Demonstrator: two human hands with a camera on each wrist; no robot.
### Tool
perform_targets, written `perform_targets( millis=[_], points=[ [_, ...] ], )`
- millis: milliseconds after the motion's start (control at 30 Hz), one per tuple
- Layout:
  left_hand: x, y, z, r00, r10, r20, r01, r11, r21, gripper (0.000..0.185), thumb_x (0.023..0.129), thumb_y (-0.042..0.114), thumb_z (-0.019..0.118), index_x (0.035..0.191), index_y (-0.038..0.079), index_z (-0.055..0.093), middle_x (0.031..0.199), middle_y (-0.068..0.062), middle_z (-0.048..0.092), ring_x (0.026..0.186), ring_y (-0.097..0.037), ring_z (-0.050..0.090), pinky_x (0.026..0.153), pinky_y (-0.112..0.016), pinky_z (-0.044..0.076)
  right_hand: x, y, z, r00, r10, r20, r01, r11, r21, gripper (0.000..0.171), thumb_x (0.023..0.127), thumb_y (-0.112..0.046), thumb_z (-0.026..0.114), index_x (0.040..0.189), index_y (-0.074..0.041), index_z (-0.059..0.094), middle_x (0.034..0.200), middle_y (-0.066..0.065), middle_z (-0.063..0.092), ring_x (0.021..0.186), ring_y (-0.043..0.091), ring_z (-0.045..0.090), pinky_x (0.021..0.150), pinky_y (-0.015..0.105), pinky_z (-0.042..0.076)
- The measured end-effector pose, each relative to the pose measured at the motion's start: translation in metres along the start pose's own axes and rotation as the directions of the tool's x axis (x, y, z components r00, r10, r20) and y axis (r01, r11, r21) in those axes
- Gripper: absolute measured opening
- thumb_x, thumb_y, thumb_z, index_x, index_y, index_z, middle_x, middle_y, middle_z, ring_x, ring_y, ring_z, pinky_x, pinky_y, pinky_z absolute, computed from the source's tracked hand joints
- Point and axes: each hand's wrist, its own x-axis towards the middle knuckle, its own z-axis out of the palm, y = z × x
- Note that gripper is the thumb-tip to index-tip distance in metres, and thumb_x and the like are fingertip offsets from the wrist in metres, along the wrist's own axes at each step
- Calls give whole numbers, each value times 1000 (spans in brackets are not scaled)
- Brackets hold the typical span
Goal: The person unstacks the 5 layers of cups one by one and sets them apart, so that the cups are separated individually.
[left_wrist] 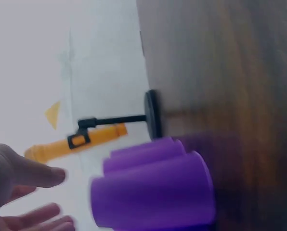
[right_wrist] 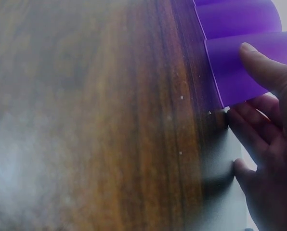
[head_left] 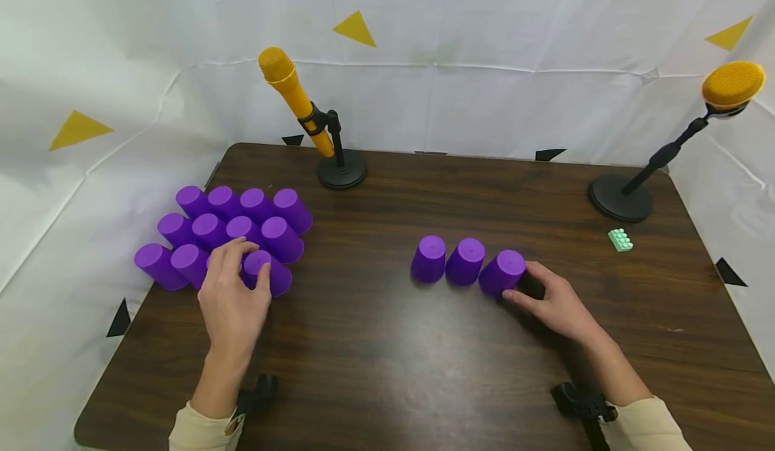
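Upside-down purple cups (head_left: 281, 241) stand in rows at the table's left side. My left hand (head_left: 235, 299) hovers over the front row, thumb and fingers spread near the row's rightmost cup (head_left: 276, 277). In the left wrist view, a gap separates this hand (left_wrist: 25, 192) from the purple cups (left_wrist: 153, 192). Right of centre, three more upside-down cups form a short row. My right hand (head_left: 557, 306) holds the rightmost one, a purple cup (head_left: 499, 276). The right wrist view has the thumb along that cup's side (right_wrist: 230, 72), fingers partly hidden behind it.
A yellow microphone (head_left: 297, 97) on a black stand is behind the left cups. Another yellow microphone (head_left: 732, 86) on a round black base (head_left: 617, 198) stands at the back right, with a mint-green toy brick (head_left: 620, 239) before it. White sheeting (head_left: 460, 101) borders the wooden table (head_left: 387, 357).
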Motion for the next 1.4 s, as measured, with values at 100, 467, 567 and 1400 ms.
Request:
perform_targets(
  millis=[100,467,567,1400],
  points=[
    [3,18,7,996,82,-37,-85,993,-83,25,79,2,77,102,2,67,119,-14,64,110,-31,61,87,-48,50,0,0,0,1000,-10,-6,10,1000,-1,51,88,-27,76,129,-4,57,121,15,62,119,37,54,101,62,36],
    [-22,95,95,869,280,409,-105,910,-401,48,80,12,82,123,14,60,132,-5,54,123,-19,53,96,-41,48,0,0,0,999,-29,-16,29,1000,0,50,87,-24,77,128,-4,58,121,15,63,118,36,54,100,61,37],
    [-25,108,115,833,287,473,-79,908,-412,53,80,12,82,127,16,58,135,-7,51,126,-20,50,98,-43,47,0,0,0,1000,-23,-13,23,1000,3,50,87,-25,76,128,-5,58,121,15,63,119,36,54,100,61,36],
    [-19,110,141,855,253,453,-30,896,-444,33,81,9,81,107,18,63,115,3,61,101,-13,59,77,-35,50,-1,0,0,1000,-25,-20,25,1000,-1,49,87,-26,76,128,-5,59,121,14,63,120,35,53,100,59,37]
  ],
)
